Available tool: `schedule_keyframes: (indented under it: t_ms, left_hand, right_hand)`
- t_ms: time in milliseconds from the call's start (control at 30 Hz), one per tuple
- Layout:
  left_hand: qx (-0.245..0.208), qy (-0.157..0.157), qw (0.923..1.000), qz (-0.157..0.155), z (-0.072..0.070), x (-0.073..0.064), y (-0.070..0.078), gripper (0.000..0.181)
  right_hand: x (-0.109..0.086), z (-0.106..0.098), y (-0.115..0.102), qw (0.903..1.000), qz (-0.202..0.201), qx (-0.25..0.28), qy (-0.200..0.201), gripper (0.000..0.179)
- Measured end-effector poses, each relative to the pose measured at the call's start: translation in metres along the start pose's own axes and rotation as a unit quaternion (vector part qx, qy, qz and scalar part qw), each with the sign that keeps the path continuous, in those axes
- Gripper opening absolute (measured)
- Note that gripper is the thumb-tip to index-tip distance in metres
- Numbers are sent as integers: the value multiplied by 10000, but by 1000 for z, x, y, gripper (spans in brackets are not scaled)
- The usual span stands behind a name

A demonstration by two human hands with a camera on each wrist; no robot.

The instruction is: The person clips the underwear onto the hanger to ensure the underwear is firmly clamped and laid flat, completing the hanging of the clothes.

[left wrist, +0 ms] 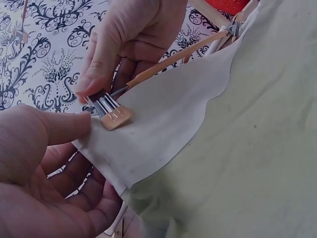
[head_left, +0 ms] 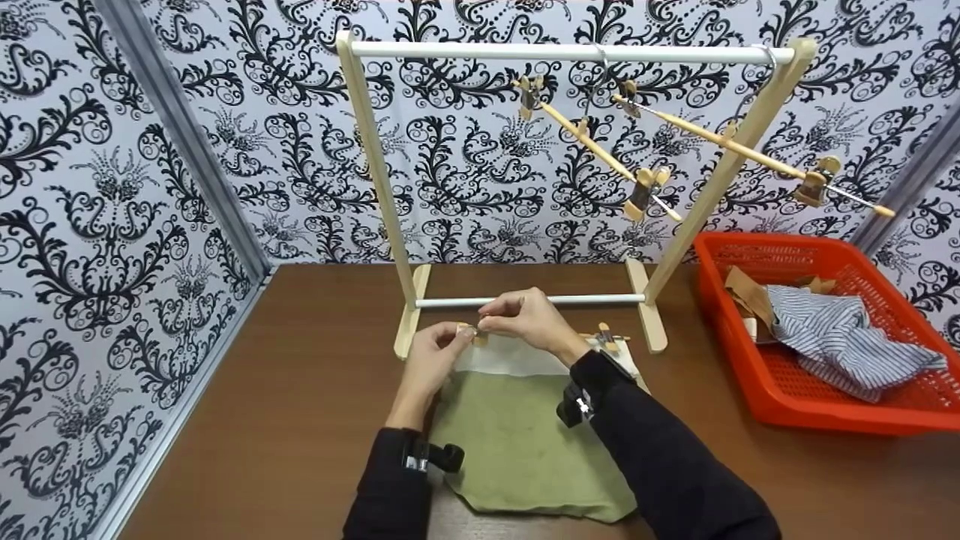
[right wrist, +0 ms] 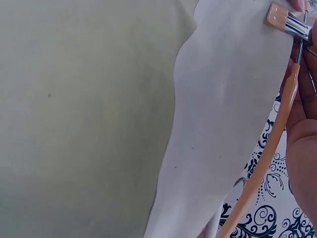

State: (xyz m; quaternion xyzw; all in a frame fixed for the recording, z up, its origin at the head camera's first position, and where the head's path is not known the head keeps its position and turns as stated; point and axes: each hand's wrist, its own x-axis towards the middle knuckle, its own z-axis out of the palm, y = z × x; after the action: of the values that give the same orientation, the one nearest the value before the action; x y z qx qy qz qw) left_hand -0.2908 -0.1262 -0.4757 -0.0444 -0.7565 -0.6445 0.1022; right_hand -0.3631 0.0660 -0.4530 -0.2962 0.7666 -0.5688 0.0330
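A green cloth (head_left: 532,442) with a white band (left wrist: 163,109) along its upper edge lies on the table. A clip hanger (left wrist: 173,58) runs along that band. My right hand (head_left: 529,322) pinches the hanger's left clip (left wrist: 117,117), whose tan pad lies over the band near the corner. With thumb and fingers, my left hand (head_left: 431,360) grips the band's corner beside this clip. The right clip (head_left: 606,336) sits at the band's other end. In the right wrist view the right hand (right wrist: 304,144) is partly cut off by the frame edge.
A wooden rack (head_left: 375,157) with a white top rail stands behind the cloth. Two more clip hangers (head_left: 589,142) hang from its right part. At the right, a red basket (head_left: 757,382) holds a striped cloth (head_left: 855,330) and brown cloth (head_left: 750,296). Patterned walls enclose the brown table (head_left: 315,420).
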Motion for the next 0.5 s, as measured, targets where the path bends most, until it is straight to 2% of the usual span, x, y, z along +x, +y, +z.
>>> schedule_keyframes:
  t_ms: [267,500]
  left_hand:
    - [-128,105,9998,-68,1,0,1,14]
    - [-124,161,9997,-129,0,-1,1,17]
  right_hand:
    - [1,2,2,9998,-18,81,-183,32]
    - [1,6,4,9999,-49,-24,-144,32]
